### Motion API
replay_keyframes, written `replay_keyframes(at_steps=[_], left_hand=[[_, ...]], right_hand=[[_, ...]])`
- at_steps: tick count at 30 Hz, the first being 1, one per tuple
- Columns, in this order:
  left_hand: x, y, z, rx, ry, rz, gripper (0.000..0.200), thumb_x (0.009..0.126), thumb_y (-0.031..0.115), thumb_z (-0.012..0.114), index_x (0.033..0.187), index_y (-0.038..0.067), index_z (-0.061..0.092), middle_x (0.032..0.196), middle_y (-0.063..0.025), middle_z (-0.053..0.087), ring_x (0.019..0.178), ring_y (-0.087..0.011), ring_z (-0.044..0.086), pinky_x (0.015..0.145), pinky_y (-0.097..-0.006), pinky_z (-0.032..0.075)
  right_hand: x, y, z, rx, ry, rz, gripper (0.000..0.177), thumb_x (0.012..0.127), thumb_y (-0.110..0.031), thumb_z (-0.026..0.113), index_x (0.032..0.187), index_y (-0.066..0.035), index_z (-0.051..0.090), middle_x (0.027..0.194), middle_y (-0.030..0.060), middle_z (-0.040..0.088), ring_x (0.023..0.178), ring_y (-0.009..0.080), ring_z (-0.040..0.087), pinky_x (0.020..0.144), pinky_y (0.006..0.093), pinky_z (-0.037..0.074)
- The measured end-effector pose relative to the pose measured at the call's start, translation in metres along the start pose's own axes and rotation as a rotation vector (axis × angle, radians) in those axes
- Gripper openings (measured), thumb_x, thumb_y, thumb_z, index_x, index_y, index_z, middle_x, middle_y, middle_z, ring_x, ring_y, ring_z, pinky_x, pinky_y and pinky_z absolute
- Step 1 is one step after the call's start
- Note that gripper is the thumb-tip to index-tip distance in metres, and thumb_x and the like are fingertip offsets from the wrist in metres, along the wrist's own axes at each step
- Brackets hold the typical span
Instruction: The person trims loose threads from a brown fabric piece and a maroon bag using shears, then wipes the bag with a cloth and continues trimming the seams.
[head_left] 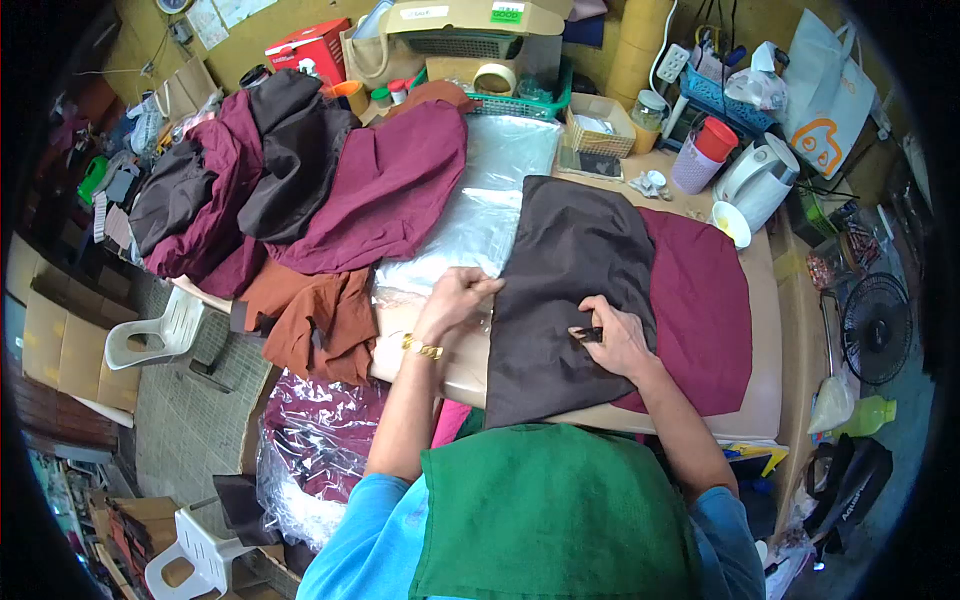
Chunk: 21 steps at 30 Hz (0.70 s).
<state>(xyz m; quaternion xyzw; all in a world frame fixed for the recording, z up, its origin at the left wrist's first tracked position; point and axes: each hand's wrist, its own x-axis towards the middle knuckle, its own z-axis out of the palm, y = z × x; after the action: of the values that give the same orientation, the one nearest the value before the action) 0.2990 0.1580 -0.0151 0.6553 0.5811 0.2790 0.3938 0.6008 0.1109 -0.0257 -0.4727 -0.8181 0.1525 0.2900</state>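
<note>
A dark brown cloth piece (570, 250) lies flat on the table in front of me, partly over a maroon cloth piece (705, 310). My left hand (460, 300) is closed in a pinch at the left edge of the dark cloth. Over the middle of that cloth, my right hand (618, 345) is closed around a small black tool (586, 334) that looks like thread snips. Most of the tool is hidden by the fingers. Clear plastic bags (470, 210) lie flat just beyond my left hand.
Piled maroon and dark cloth (390, 185) covers the table's left side, with rust-brown cloth (320, 320) hanging over the edge. An electric kettle (757, 180), a white cup (731, 224) and a wicker basket (600, 125) stand at the back. White chairs (155, 335) are on the left.
</note>
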Motion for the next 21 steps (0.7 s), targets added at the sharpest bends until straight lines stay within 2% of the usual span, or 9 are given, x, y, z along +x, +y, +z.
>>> replay_keyframes(at_steps=[3, 6, 8, 9, 11, 13, 14, 16, 21], left_hand=[[-0.012, -0.015, -0.024, -0.129, -0.091, -0.042, 0.026, 0.094, 0.027, 0.069, 0.088, 0.001, 0.074, 0.072, -0.0001, 0.067, 0.068, -0.0076, 0.056, 0.064, -0.0265, 0.046], [-0.015, -0.022, -0.023, -0.334, -0.012, -0.011, 0.022, 0.097, 0.026, 0.067, 0.093, 0.006, 0.073, 0.077, 0.003, 0.067, 0.066, -0.0046, 0.054, 0.06, -0.0221, 0.042], [-0.023, -0.01, -0.015, -0.522, 0.039, -0.017, 0.022, 0.097, 0.028, 0.066, 0.096, 0.006, 0.072, 0.079, 0.0036, 0.066, 0.065, -0.0044, 0.054, 0.059, -0.0211, 0.042], [-0.029, -0.002, -0.009, -0.715, 0.082, -0.025, 0.023, 0.098, 0.029, 0.066, 0.099, 0.007, 0.071, 0.082, 0.0042, 0.066, 0.065, -0.0042, 0.054, 0.058, -0.0201, 0.041], [-0.039, 0.011, -0.004, -0.809, 0.068, -0.02, 0.022, 0.098, 0.029, 0.065, 0.098, 0.007, 0.07, 0.097, 0.0, 0.07, 0.073, -0.0057, 0.061, 0.062, -0.0201, 0.046], [-0.045, 0.018, 0.002, -0.918, 0.167, 0.069, 0.025, 0.099, 0.031, 0.065, 0.096, 0.007, 0.071, 0.114, -0.0043, 0.068, 0.081, -0.0076, 0.064, 0.066, -0.0207, 0.048], [-0.048, 0.015, 0.002, -0.926, 0.16, 0.086, 0.021, 0.099, 0.026, 0.064, 0.095, 0.006, 0.069, 0.128, -0.0118, 0.064, 0.093, -0.0126, 0.068, 0.069, -0.0215, 0.053], [-0.055, 0.02, 0.004, -0.948, 0.15, 0.078, 0.022, 0.099, 0.027, 0.063, 0.097, 0.006, 0.07, 0.129, -0.0111, 0.064, 0.094, -0.0129, 0.068, 0.067, -0.0215, 0.053], [-0.068, 0.029, 0.003, -1.059, 0.03, 0.056, 0.02, 0.1, 0.024, 0.062, 0.101, 0.005, 0.069, 0.131, -0.0128, 0.064, 0.098, -0.0153, 0.069, 0.067, -0.0233, 0.059]], right_hand=[[-0.006, -0.002, -0.006, 0.0, -0.046, 0.04, 0.037, 0.082, -0.022, 0.079, 0.107, -0.01, 0.054, 0.067, 0.006, 0.053, 0.06, 0.0258, 0.057, 0.058, 0.0395, 0.045], [0.002, -0.017, -0.022, 0.02, -0.135, 0.084, 0.041, 0.082, -0.023, 0.079, 0.112, -0.01, 0.055, 0.076, 0.0079, 0.055, 0.063, 0.0262, 0.058, 0.061, 0.0384, 0.047], [0.017, -0.046, -0.041, 0.123, -0.307, 0.278, 0.042, 0.086, -0.028, 0.075, 0.119, -0.01, 0.056, 0.096, 0.015, 0.063, 0.091, 0.0334, 0.066, 0.077, 0.0402, 0.052], [0.022, -0.054, -0.042, 0.121, -0.305, 0.272, 0.042, 0.086, -0.028, 0.075, 0.119, -0.01, 0.056, 0.096, 0.015, 0.063, 0.091, 0.0334, 0.066, 0.077, 0.0402, 0.052], [0.033, -0.072, -0.041, 0.116, -0.058, 0.016, 0.033, 0.086, -0.02, 0.074, 0.116, -0.011, 0.063, 0.105, 0.0131, 0.06, 0.097, 0.0325, 0.065, 0.08, 0.0408, 0.051], [0.044, -0.098, -0.043, 0.033, 0.014, -0.027, 0.026, 0.083, -0.013, 0.074, 0.108, -0.011, 0.067, 0.104, 0.0095, 0.057, 0.092, 0.0292, 0.065, 0.077, 0.0405, 0.051], [0.048, -0.108, -0.044, -0.036, 0.068, -0.077, 0.029, 0.081, -0.013, 0.075, 0.108, -0.01, 0.067, 0.102, 0.0087, 0.057, 0.088, 0.0271, 0.064, 0.075, 0.0394, 0.05], [0.057, -0.118, -0.041, -0.148, 0.184, -0.22, 0.031, 0.076, -0.011, 0.078, 0.104, -0.008, 0.067, 0.095, 0.0059, 0.056, 0.079, 0.0216, 0.062, 0.068, 0.0357, 0.045], [0.065, -0.133, -0.036, -0.149, 0.245, -0.265, 0.029, 0.072, -0.01, 0.081, 0.097, -0.008, 0.066, 0.087, 0.0051, 0.057, 0.069, 0.024, 0.059, 0.064, 0.0369, 0.045]])
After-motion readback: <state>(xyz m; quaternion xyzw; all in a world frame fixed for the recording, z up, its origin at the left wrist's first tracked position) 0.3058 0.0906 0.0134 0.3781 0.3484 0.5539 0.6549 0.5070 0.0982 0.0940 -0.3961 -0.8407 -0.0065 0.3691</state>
